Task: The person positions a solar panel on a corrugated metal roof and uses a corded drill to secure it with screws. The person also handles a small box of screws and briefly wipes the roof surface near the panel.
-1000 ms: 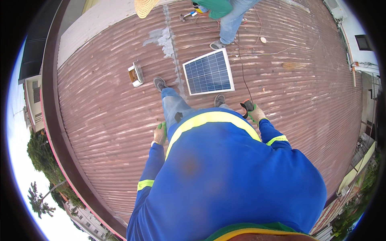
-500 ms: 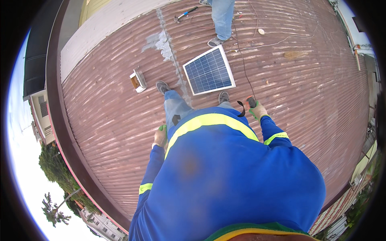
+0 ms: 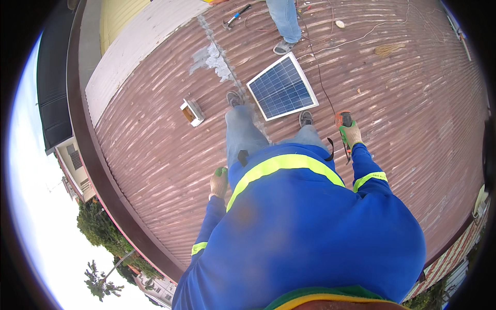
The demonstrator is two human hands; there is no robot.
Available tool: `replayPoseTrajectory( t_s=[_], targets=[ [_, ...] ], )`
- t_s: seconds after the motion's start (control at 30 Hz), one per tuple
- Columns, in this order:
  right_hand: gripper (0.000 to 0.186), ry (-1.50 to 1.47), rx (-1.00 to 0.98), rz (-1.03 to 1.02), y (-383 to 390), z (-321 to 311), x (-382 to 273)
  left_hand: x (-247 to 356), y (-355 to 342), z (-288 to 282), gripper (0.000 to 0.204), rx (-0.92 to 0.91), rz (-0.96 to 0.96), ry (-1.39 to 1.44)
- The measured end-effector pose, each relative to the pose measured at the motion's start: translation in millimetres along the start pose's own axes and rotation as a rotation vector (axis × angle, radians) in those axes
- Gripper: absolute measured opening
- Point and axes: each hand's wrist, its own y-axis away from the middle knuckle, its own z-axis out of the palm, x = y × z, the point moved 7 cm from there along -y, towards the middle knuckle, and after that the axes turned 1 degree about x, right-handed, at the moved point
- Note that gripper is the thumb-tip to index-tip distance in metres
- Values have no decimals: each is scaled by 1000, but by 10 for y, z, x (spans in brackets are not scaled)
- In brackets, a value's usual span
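Observation:
My right hand, in a beige-and-green glove, is closed around an orange-and-black corded power tool beside my right hip. My left hand, gloved alike, hangs at my left hip with curled fingers; what it holds, if anything, is hidden. A solar panel with a white frame lies just beyond my feet on the brown corrugated roof. Left of my feet sits a small open white box-like object with brown inside.
A co-worker's leg stands beyond the panel. A blue-handled hammer, loose cords and dry bristles lie on the roof. Grey patching runs up the roof. The roof's dark edge curves along the left.
My right hand and tool have risen and moved right, the tool now turned more upright. My left hand has shifted slightly right in view. The co-worker's upper body has left the picture.

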Motion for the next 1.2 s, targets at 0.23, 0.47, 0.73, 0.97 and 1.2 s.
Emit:
replayPoseTrajectory(
  t_s=[0.23,0.47,0.73,0.97,1.2],
  targets=[
    [58,-61,163,91,-29,352,82,-85,-1480,-209,29,-289,-88,-301],
    [81,104,270,331,-340,1040,575,435,-4648,330,32,-337,-18,-187],
    [79,295,266,291,-855,1942,958,1422,-7683,905,60,-62,277,-816],
    [79,450,91,490,-953,2485,698,1998,-9000,1186,61,21,437,-809],
    [80,590,187,332,-1004,2834,332,2300,-9737,1376,54,77,593,-788]
  ],
)
